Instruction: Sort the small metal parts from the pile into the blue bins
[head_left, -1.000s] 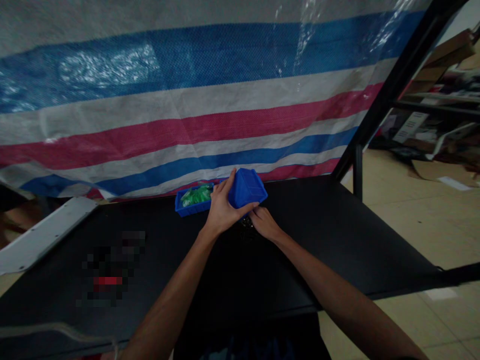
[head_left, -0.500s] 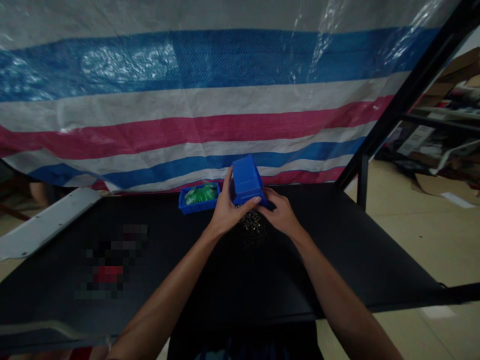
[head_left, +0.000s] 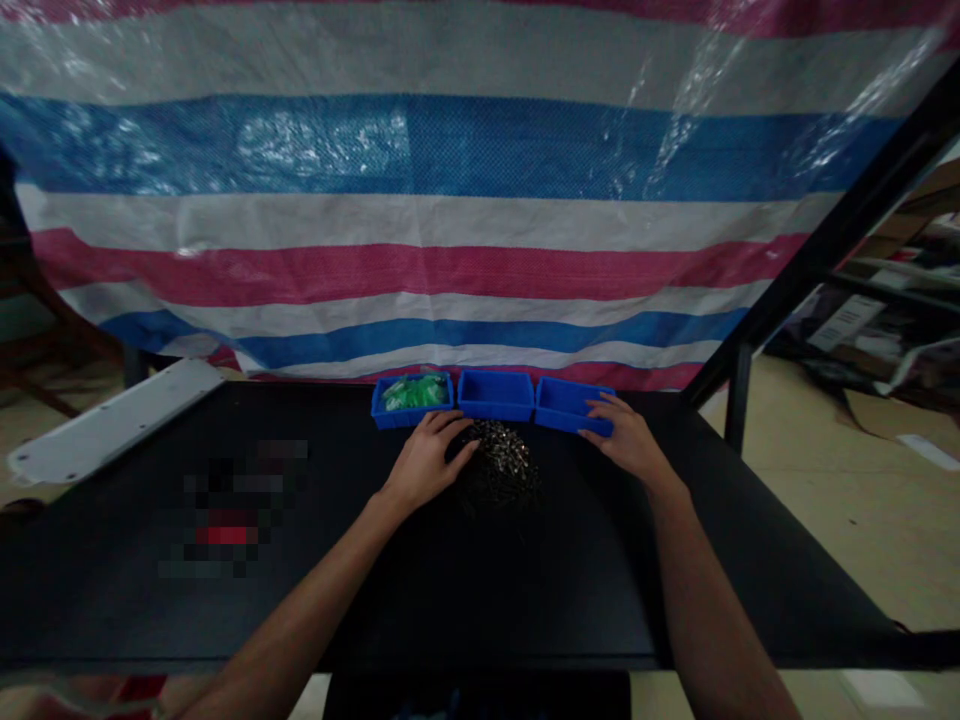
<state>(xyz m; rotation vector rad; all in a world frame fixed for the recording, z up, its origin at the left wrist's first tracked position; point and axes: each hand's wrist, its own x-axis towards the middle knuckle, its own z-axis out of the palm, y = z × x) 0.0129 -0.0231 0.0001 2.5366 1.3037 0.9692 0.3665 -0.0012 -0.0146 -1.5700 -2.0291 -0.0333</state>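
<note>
Three blue plastic bins stand in a row at the back of the black table. The left bin (head_left: pixel 412 415) holds green and clear plastic bags (head_left: pixel 414 392). Beside it, the middle bin (head_left: pixel 496 402) shows a bare inside. My right hand (head_left: pixel 628 440) grips the right end of the right bin (head_left: pixel 559 405), fingers over the inside and thumb at the front wall. In front of the middle bin lies a heap of small shiny metal pieces (head_left: pixel 504 455), too small to make out. My left hand (head_left: pixel 429 460) rests at the heap's left edge, fingers apart and holding nothing.
A striped plastic sheet (head_left: pixel 420 270) hangs behind the table (head_left: pixel 570 580). A white panel (head_left: pixel 120 420) lies at the left edge. Blurred-out items (head_left: pixel 229 530) are on the left side. A black frame post (head_left: pixel 795 250) rises at the right.
The blue bin that both hands held tilted above the metal pieces has come down. Two more bins now stand beside the left one. My hands have moved apart, and the left one has let go.
</note>
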